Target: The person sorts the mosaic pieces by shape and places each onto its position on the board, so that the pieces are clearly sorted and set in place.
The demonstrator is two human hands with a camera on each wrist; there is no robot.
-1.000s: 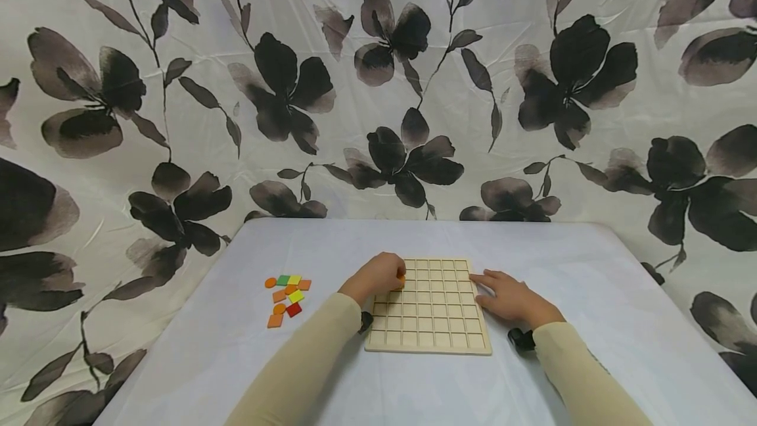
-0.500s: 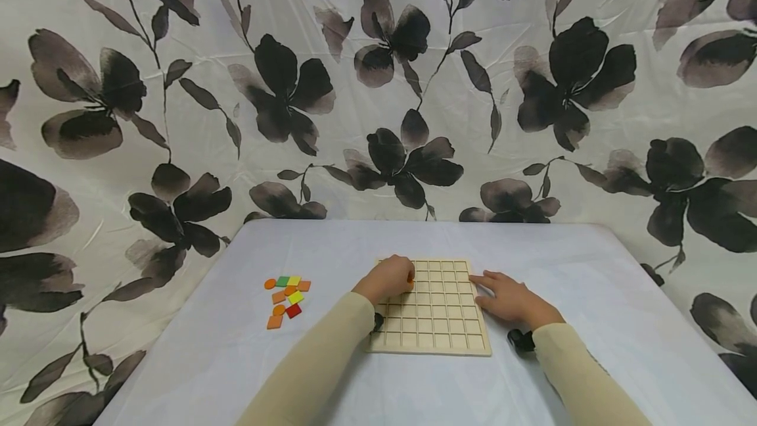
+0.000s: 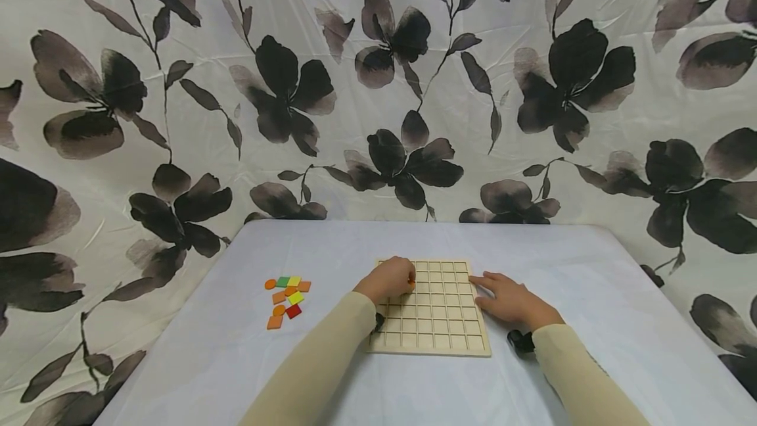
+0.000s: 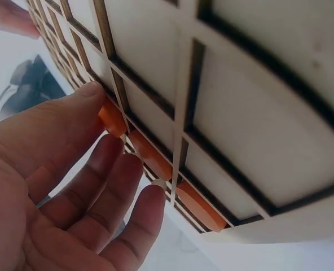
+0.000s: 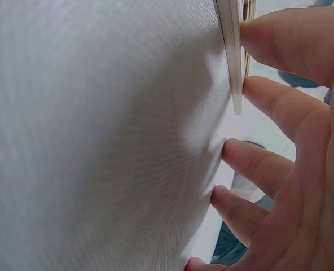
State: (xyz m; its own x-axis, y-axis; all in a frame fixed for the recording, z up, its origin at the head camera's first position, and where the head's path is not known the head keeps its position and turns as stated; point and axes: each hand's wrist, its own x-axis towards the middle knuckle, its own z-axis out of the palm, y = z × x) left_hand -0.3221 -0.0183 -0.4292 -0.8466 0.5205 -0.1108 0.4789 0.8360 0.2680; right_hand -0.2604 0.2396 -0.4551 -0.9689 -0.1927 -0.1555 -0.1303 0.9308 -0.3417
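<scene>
A wooden grid board (image 3: pixel 440 307) with raised cell walls lies on the table. Over its far left part, my left hand (image 3: pixel 387 279) pinches an orange piece (image 4: pixel 111 117) between thumb and fingers, at a cell of the board. Whether that piece is round or square cannot be told. Beside it in the left wrist view, an orange piece (image 4: pixel 150 153) and another orange piece (image 4: pixel 200 206) sit in neighbouring cells; in the head view the hand hides them. At the board's right edge, my right hand (image 3: pixel 508 298) lies with spread fingers, thumb and a fingertip touching the rim.
Left of the board lie several loose flat pieces: orange discs, one an orange disc (image 3: pixel 270 284), orange squares, one an orange square (image 3: pixel 275 321), a green piece (image 3: pixel 282 281), yellow pieces, one a yellow square (image 3: pixel 296 297), and a red square (image 3: pixel 293 310). A white cloth (image 3: pixel 195 373) covers the table.
My left hand has shifted a little to the right over the board with the orange piece, then stayed nearly still. My right hand has kept its place at the board's edge.
</scene>
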